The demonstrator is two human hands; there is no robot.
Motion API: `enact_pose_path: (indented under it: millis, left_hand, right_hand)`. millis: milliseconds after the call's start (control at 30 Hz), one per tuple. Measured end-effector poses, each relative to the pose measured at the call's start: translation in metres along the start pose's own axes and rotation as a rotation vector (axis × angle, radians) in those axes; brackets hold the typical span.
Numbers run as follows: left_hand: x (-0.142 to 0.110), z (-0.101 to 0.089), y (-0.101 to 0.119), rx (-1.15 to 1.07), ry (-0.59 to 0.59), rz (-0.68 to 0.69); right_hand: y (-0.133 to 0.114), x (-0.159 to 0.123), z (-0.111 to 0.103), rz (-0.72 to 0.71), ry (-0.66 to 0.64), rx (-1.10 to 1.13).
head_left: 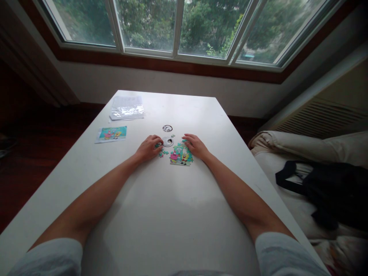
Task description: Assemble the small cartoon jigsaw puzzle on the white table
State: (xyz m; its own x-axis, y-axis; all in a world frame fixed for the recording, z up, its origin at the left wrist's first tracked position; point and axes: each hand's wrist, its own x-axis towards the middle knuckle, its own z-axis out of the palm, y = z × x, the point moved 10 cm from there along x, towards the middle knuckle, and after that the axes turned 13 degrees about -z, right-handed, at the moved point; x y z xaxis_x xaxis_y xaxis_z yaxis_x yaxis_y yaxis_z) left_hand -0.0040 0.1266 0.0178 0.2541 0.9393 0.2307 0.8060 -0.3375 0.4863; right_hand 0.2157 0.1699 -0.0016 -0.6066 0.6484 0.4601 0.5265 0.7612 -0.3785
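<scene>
The right hand's (196, 146) fingers are loosely extended and parted, palm down, their tips at the upper right edge of a partly assembled puzzle (179, 156) with a pink and a yellow cartoon figure. The puzzle lies between the two hands, nearer the right fingers. The left hand's (150, 147) fingers curl down over small green pieces; whether they pinch one, I cannot tell. Other loose pieces (166, 152) lie just beside the left thumb, on the puzzle side. A round white object (168, 142) sits right by the left fingertips, with a single piece (173, 135) just beyond it. Farther past the fingertips lies a round dark-and-white disc (167, 128). Well out to the left of the left fingers is a picture card (113, 133) with similar figures, and beyond that a clear plastic packet (127, 108), all on the white table (178, 214). Farthest beyond the fingers stands the window (175, 28).
</scene>
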Motion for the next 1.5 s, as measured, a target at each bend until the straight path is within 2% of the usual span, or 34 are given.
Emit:
enact_pose_path:
  millis: [100,200,333,500,667,833,933,1067,1133,1200,1300,1400,1500]
  left_hand:
    - [0.0,0.001,0.004,0.031,0.015,-0.013]
    - [0.0,0.002,0.008,0.063,0.017,-0.007]
    - [0.001,0.003,0.008,0.093,0.028,0.006]
    - [0.009,0.001,-0.003,0.104,0.064,-0.019]
    - [0.02,0.008,-0.013,0.102,0.003,-0.021]
    - [0.024,0.013,-0.015,0.073,-0.067,0.009]
    - [0.022,0.014,-0.014,-0.014,-0.104,0.038]
    - [0.024,0.009,-0.027,-0.278,-0.11,-0.029]
    - [0.026,0.004,-0.038,-0.403,-0.069,-0.087]
    - [0.026,-0.003,-0.051,-0.435,0.014,-0.177]
    - [0.022,-0.011,-0.058,-0.275,0.112,-0.267]
    - [0.016,-0.014,-0.045,-0.086,0.133,-0.213]
    - [0.011,-0.012,-0.033,-0.012,0.115,-0.15]
  right_hand:
    - [-0.015,0.005,0.015,-0.061,-0.121,-0.053]
    - [-0.022,0.008,0.025,-0.058,-0.176,-0.104]
    - [-0.021,0.011,0.03,-0.034,-0.188,-0.131]
    - [-0.018,0.024,0.032,-0.035,-0.179,-0.15]
    - [-0.022,0.041,0.034,-0.072,-0.171,-0.154]
    - [-0.02,0.036,0.029,-0.09,-0.161,-0.142]
    - [-0.016,0.023,0.021,-0.1,-0.142,-0.096]
    - [-0.013,0.003,0.011,-0.105,-0.125,-0.006]
    - [-0.014,-0.004,0.007,-0.117,-0.113,0.007]
    - [-0.014,-0.008,0.004,-0.116,-0.1,0.017]
    - [-0.013,-0.011,0.002,-0.103,-0.087,0.038]
    - [-0.011,-0.012,-0.001,-0.087,-0.059,0.07]
    - [-0.003,-0.016,-0.01,-0.021,0.024,0.147]
